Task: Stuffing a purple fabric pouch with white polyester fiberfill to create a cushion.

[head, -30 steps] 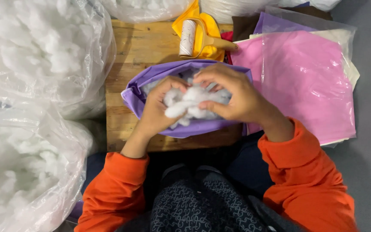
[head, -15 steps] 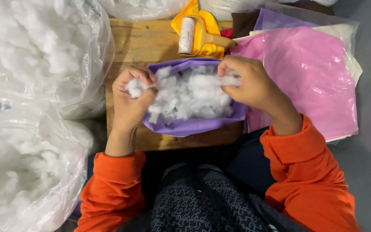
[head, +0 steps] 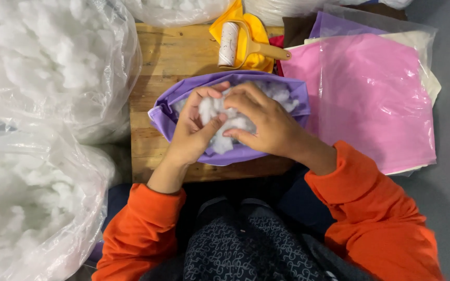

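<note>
White stuffing [head: 224,124] is pinched by the fingers of the left hand [head: 191,136] and right hand [head: 266,125] inside the purple fabric cover [head: 165,113] on the wooden counter [head: 167,57], where loosely gripped tufts could probably be spilled over the open rim.

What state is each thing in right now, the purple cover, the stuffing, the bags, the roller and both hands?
purple cover: open at the top, partly stuffed
white stuffing: loose clump, pressed between both hands
left hand: gripping the stuffing
right hand: pressing the stuffing down
clear plastic bags: full of white filling
lint roller: lying flat on yellow cloth
pink covers: flat, stacked, unfilled
</note>
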